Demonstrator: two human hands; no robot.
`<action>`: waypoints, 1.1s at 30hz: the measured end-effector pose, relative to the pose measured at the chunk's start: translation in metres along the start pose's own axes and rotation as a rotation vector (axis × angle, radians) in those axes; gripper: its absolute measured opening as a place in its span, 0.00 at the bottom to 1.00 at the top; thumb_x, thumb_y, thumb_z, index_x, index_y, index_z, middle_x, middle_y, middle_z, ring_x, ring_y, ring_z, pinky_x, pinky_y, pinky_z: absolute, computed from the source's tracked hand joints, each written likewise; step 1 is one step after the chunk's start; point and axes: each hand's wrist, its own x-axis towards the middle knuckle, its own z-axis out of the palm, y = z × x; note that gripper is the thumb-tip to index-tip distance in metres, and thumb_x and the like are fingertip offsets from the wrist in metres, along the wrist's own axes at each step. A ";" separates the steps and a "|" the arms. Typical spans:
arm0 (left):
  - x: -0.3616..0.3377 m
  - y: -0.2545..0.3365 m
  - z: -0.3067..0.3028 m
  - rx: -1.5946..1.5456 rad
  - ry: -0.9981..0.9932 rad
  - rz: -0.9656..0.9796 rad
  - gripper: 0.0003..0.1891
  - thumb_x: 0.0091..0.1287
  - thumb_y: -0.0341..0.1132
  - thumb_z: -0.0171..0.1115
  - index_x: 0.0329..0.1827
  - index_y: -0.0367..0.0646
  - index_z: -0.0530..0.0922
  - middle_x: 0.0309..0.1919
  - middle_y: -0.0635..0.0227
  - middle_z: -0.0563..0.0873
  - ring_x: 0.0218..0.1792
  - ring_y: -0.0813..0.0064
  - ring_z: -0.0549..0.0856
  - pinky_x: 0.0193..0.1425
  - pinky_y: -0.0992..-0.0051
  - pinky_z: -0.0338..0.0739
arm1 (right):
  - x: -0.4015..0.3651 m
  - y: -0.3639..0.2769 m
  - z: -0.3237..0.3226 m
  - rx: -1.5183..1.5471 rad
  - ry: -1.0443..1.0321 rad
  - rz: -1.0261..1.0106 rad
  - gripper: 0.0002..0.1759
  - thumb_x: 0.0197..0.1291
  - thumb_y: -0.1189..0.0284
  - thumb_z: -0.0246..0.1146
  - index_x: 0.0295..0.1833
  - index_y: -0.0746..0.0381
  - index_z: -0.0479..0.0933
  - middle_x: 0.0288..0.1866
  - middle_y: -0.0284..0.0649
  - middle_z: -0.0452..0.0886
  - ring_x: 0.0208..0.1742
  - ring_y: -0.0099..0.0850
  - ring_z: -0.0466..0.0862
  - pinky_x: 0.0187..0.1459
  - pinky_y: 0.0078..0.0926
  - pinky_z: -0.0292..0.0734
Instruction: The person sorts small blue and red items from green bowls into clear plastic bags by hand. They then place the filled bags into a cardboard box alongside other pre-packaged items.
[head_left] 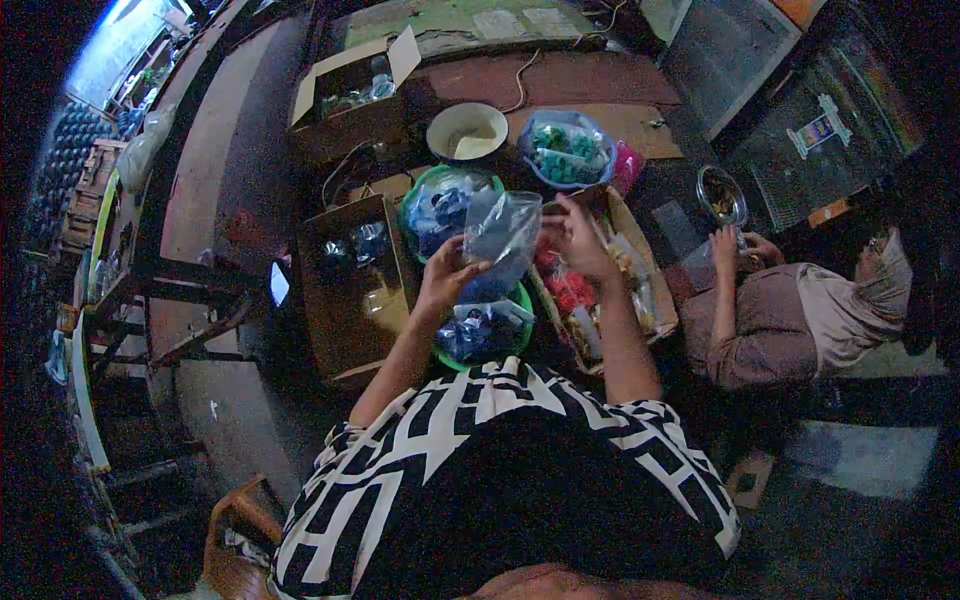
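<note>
A clear plastic bag (503,240) is pinched at its lower left edge by my left hand (450,277). To its right, my right hand (588,245) is raised with its fingers apart, the fingertips close to the bag's right edge. Below the bag, a green basket (530,318) holds dark blue packed items. Behind my left hand stands another green basket (406,222) with blue and white plastic-wrapped pieces. Under my right forearm lies a long cardboard box (665,300) with red items and small wrapped pieces.
A cardboard box (325,300) with dark packets stands left. Farther back are an open carton (345,125), a white bowl (440,140) and a blue basket (590,183) of green packets. A co-worker (770,320) sits at right, hands near a round metal tin (722,195).
</note>
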 end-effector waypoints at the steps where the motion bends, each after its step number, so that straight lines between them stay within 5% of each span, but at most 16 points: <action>1: 0.000 0.000 0.000 -0.002 0.002 -0.006 0.21 0.57 0.27 0.61 0.53 0.37 0.67 0.36 0.65 0.80 0.37 0.79 0.79 0.44 0.78 0.73 | -0.009 -0.014 0.008 -0.044 -0.073 0.111 0.33 0.53 0.69 0.63 0.61 0.66 0.55 0.42 0.40 0.75 0.45 0.27 0.75 0.46 0.27 0.71; 5: -0.005 -0.029 -0.006 -0.165 -0.013 -0.034 0.19 0.61 0.31 0.57 0.54 0.37 0.65 0.36 0.65 0.80 0.37 0.77 0.79 0.44 0.78 0.73 | -0.037 0.020 0.029 0.090 -0.011 0.225 0.26 0.53 0.76 0.60 0.57 0.66 0.60 0.35 0.35 0.76 0.37 0.23 0.76 0.42 0.22 0.71; 10: -0.061 -0.070 -0.006 0.009 0.134 0.101 0.23 0.63 0.27 0.51 0.62 0.42 0.59 0.36 0.60 0.79 0.38 0.75 0.79 0.43 0.75 0.73 | -0.093 0.023 0.061 0.010 0.014 0.411 0.28 0.53 0.78 0.57 0.61 0.62 0.58 0.31 0.34 0.73 0.33 0.22 0.74 0.41 0.21 0.70; 12: -0.074 -0.078 -0.011 -0.017 0.154 0.017 0.22 0.63 0.24 0.49 0.61 0.45 0.63 0.36 0.59 0.79 0.39 0.73 0.80 0.43 0.75 0.73 | -0.105 0.035 0.065 0.006 0.008 0.452 0.30 0.53 0.78 0.57 0.62 0.61 0.57 0.31 0.34 0.72 0.32 0.22 0.73 0.39 0.21 0.70; 15: -0.088 -0.100 -0.025 0.239 -0.084 0.016 0.20 0.55 0.21 0.56 0.52 0.43 0.73 0.36 0.60 0.79 0.39 0.69 0.81 0.45 0.74 0.73 | -0.116 0.041 0.069 0.009 -0.117 0.444 0.33 0.51 0.73 0.61 0.64 0.59 0.58 0.35 0.37 0.72 0.34 0.24 0.73 0.38 0.24 0.70; 17: -0.097 -0.115 -0.026 0.201 -0.084 -0.022 0.20 0.52 0.20 0.57 0.51 0.42 0.73 0.35 0.60 0.78 0.39 0.68 0.81 0.44 0.73 0.74 | -0.121 0.029 0.074 -0.402 -0.165 0.051 0.36 0.45 0.67 0.67 0.61 0.58 0.62 0.36 0.40 0.71 0.36 0.29 0.73 0.37 0.28 0.70; 20: -0.098 -0.080 -0.021 0.362 -0.123 -0.052 0.21 0.49 0.21 0.60 0.49 0.41 0.73 0.37 0.62 0.77 0.40 0.68 0.79 0.45 0.73 0.74 | -0.129 0.044 0.077 -0.535 -0.315 0.111 0.38 0.39 0.63 0.70 0.60 0.56 0.65 0.36 0.42 0.70 0.38 0.36 0.73 0.40 0.32 0.69; 21: -0.098 -0.068 -0.020 0.558 -0.163 -0.042 0.21 0.48 0.21 0.62 0.48 0.39 0.73 0.40 0.65 0.77 0.42 0.69 0.78 0.48 0.73 0.73 | -0.131 0.045 0.081 -0.555 -0.291 0.121 0.30 0.40 0.66 0.68 0.53 0.57 0.72 0.33 0.42 0.68 0.36 0.38 0.72 0.40 0.33 0.69; 25: -0.101 -0.105 -0.029 0.372 -0.101 -0.298 0.21 0.48 0.25 0.63 0.48 0.40 0.73 0.37 0.66 0.77 0.38 0.69 0.78 0.45 0.74 0.74 | -0.133 0.056 0.081 -0.617 -0.282 -0.016 0.20 0.44 0.70 0.65 0.47 0.58 0.76 0.34 0.42 0.68 0.37 0.39 0.71 0.42 0.32 0.67; 28: -0.103 -0.107 -0.024 0.704 -0.146 -0.027 0.13 0.49 0.25 0.61 0.39 0.39 0.76 0.34 0.56 0.76 0.38 0.56 0.77 0.40 0.66 0.72 | -0.130 0.048 0.081 -0.583 -0.212 0.024 0.10 0.47 0.74 0.60 0.39 0.60 0.79 0.34 0.43 0.70 0.40 0.38 0.70 0.43 0.32 0.66; 30: -0.101 -0.127 -0.018 -0.358 0.209 -0.279 0.10 0.50 0.26 0.61 0.36 0.38 0.76 0.37 0.57 0.76 0.39 0.56 0.76 0.41 0.67 0.72 | -0.130 0.060 0.082 -0.584 -0.149 -0.060 0.09 0.49 0.74 0.59 0.38 0.61 0.77 0.34 0.43 0.71 0.42 0.37 0.69 0.44 0.31 0.65; 33: -0.091 -0.118 -0.023 -0.146 0.137 -0.216 0.07 0.52 0.27 0.60 0.34 0.38 0.76 0.37 0.57 0.78 0.39 0.57 0.77 0.41 0.67 0.72 | -0.127 0.074 0.079 -0.419 -0.149 -0.007 0.07 0.51 0.73 0.58 0.35 0.64 0.75 0.33 0.42 0.73 0.41 0.38 0.71 0.43 0.33 0.66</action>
